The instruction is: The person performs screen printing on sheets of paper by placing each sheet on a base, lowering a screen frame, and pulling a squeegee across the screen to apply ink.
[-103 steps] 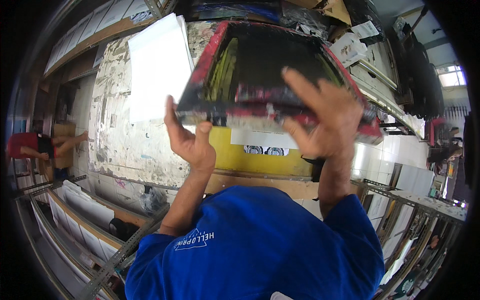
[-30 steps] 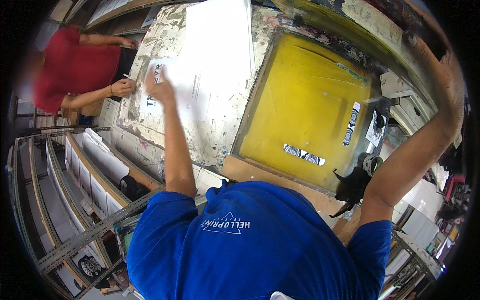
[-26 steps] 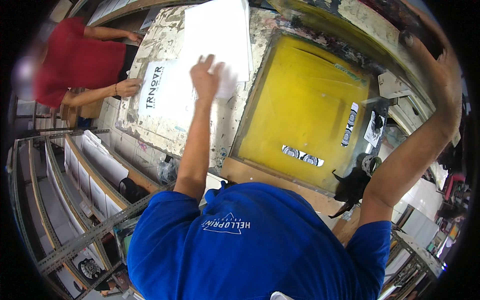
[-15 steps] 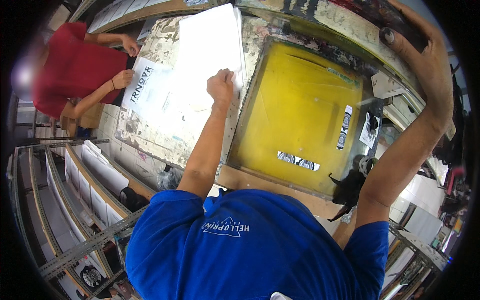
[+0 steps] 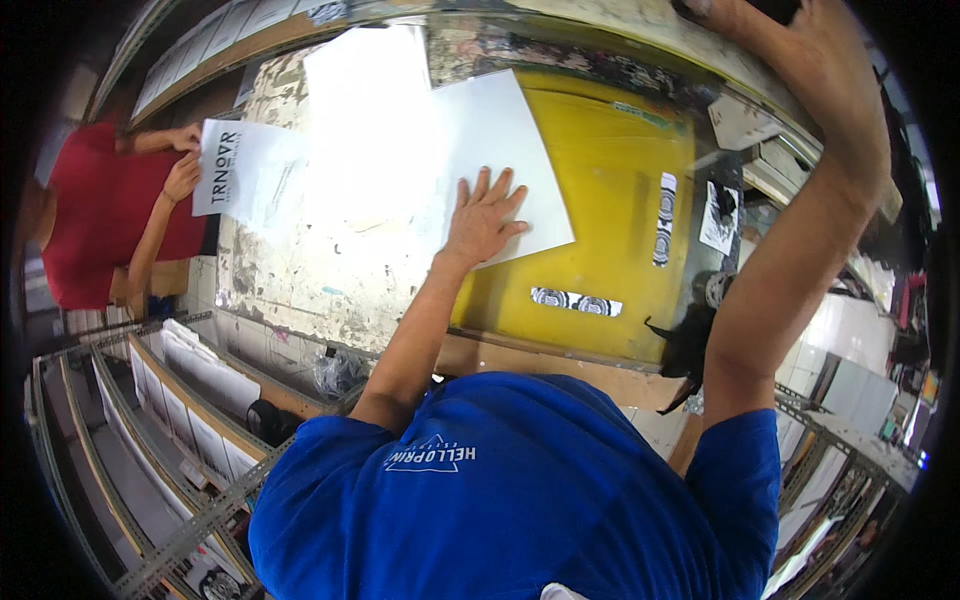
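My left hand (image 5: 485, 222) lies with spread fingers flat on a white sheet (image 5: 515, 130). That sheet rests partly over a yellow, glossy board (image 5: 600, 230) and partly against a pile of white sheets (image 5: 365, 110) on its left. High at the upper right, my right hand (image 5: 815, 60) is at the long raised frame (image 5: 640, 45) along the far side, its thumb on the frame and the other fingertips cut off by the picture's edge. Two patterned black-and-white strips (image 5: 576, 302) stick to the board's near and right sides.
A co-worker in a red shirt (image 5: 120, 225) at the left holds a printed white sheet (image 5: 222, 170) with both hands. Metal racks (image 5: 180, 430) with white panels stand at the lower left. A black cloth-like bundle (image 5: 685, 340) hangs by the board's right corner.
My left hand has moved right from the pile, opened, and now presses a white sheet lying over the yellow board. The co-worker's printed sheet has shifted left and been lifted.
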The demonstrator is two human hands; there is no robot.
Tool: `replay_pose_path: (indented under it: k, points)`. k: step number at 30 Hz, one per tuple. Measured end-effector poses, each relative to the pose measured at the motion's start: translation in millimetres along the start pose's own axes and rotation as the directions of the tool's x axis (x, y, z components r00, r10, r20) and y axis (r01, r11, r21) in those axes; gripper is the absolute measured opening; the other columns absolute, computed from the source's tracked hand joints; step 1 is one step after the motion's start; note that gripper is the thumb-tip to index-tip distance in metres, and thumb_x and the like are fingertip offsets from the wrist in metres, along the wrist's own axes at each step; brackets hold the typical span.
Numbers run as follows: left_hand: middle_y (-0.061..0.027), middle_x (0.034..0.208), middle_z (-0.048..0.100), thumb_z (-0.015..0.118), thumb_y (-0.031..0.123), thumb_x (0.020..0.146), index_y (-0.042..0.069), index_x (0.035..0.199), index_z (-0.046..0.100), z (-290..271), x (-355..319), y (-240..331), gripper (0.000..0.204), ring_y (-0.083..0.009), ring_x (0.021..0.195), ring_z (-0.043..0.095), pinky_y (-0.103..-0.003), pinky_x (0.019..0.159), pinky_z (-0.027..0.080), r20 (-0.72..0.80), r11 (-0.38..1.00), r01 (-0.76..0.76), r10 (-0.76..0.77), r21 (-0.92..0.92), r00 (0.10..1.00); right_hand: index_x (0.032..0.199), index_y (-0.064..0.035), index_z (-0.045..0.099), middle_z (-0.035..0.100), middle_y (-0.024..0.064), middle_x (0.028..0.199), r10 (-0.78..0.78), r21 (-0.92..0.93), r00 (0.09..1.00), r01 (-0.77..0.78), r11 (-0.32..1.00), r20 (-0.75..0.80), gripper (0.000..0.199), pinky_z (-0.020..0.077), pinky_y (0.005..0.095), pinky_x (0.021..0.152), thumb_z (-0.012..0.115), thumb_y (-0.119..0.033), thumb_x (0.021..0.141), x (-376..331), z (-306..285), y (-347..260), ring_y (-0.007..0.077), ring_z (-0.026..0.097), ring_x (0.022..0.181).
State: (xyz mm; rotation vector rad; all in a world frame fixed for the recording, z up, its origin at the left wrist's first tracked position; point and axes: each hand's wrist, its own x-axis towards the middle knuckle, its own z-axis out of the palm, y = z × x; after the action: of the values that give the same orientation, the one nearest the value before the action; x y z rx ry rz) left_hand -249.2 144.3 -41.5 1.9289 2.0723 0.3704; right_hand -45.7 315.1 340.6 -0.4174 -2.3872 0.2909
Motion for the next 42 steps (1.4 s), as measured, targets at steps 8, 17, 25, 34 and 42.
replay_pose_path:
  k: [8,17,25,34,42]
  points:
    - [-0.0034,0.167,0.031,0.065,0.055,0.091,0.025,0.151,0.051,47.9,53.8,78.1,0.068,-0.0347,0.156,0.016,-0.061,0.126,0.009,0.052,0.944,-0.326,0.328,-0.044,0.943,0.104,0.0036,0.077,0.076,0.0179,0.089,0.114,-0.048,0.993,-0.112,0.993,0.033,0.062,0.0576,0.0346,0.078,0.09,-0.048,0.072,8.2,-15.2,0.4,0.0247,0.072,0.078]
    - [-0.0047,0.168,0.028,0.066,0.051,0.091,0.025,0.153,0.047,53.2,40.9,112.6,0.07,-0.036,0.157,0.015,-0.061,0.126,0.005,0.142,0.915,-0.394,0.404,-0.09,0.904,0.102,0.0044,0.078,0.076,0.0205,0.089,-0.047,-0.086,0.999,0.044,0.995,-0.027,0.064,0.0576,0.0358,0.076,0.09,-0.05,0.071,-4.6,-11.2,-4.1,0.0263,0.072,0.076]
    - [-0.0058,0.167,0.029,0.066,0.049,0.091,0.024,0.153,0.047,56.9,29.3,118.2,0.069,-0.0363,0.156,0.016,-0.062,0.126,0.005,0.102,0.904,-0.415,0.425,-0.106,0.899,0.102,0.0045,0.078,0.077,0.0198,0.088,0.013,-0.032,1.0,-0.013,0.999,-0.004,0.061,0.0576,0.0359,0.074,0.091,-0.046,0.072,-3.8,-9.1,-1.1,0.0263,0.072,0.075]
    - [-0.0074,0.165,0.032,0.063,0.05,0.093,0.021,0.151,0.049,57.6,27.7,114.9,0.066,-0.0353,0.155,0.02,-0.063,0.125,0.008,0.067,0.875,-0.475,0.481,-0.089,0.874,0.103,0.0039,0.078,0.076,0.0196,0.086,0.399,-0.147,0.897,-0.428,0.892,-0.188,0.062,0.0577,0.0354,0.075,0.09,-0.048,0.072,12.8,20.6,-24.1,0.0258,0.072,0.073]
    - [-0.0138,0.148,0.054,0.075,0.041,0.089,0.013,0.154,0.044,-40.6,6.4,110.5,0.078,-0.0342,0.138,0.048,-0.052,0.118,0.031,-0.472,0.677,-0.354,0.011,-0.645,0.881,0.113,0.0038,0.075,0.075,0.0157,0.08,0.132,-0.092,0.989,-0.126,0.988,0.068,0.063,0.0563,0.0313,0.064,0.084,-0.046,0.076,-14.8,5.2,4.2,0.019,0.069,0.063]
